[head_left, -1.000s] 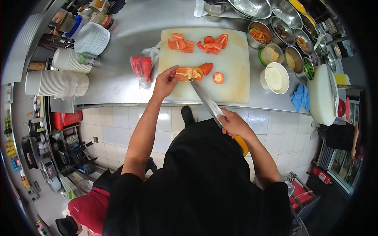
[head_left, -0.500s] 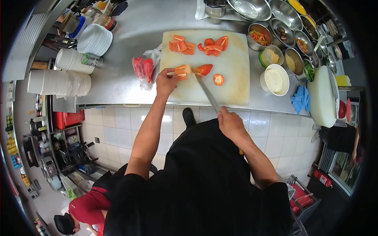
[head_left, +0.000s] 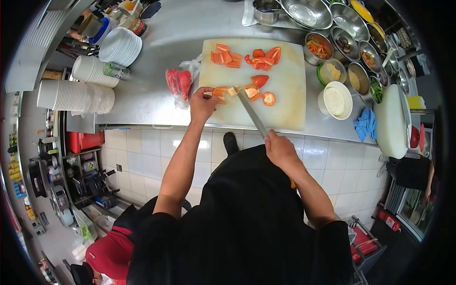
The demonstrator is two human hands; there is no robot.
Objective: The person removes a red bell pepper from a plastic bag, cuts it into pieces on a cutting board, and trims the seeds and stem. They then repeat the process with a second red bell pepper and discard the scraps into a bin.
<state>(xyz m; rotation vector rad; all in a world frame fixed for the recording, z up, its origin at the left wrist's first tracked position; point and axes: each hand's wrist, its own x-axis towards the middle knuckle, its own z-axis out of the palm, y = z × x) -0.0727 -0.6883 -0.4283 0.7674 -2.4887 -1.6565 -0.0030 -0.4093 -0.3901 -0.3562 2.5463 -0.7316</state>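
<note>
Item: red bell pepper piece (head_left: 220, 93), cut open, at the left side of the white cutting board (head_left: 289, 116). Held: by my left hand (head_left: 202, 105), thumb and fingertips pinched on its left end. Item: long knife (head_left: 252, 114), my right hand (head_left: 282, 151) wrapped firmly around it; blade tip between the pale pith chunk (head_left: 233, 90) and a second pepper piece (head_left: 253, 93). Handling, by my judgement: light, crisp, slick-skinned, liable to split; best gripped at the outer end, clear of the blade.
</note>
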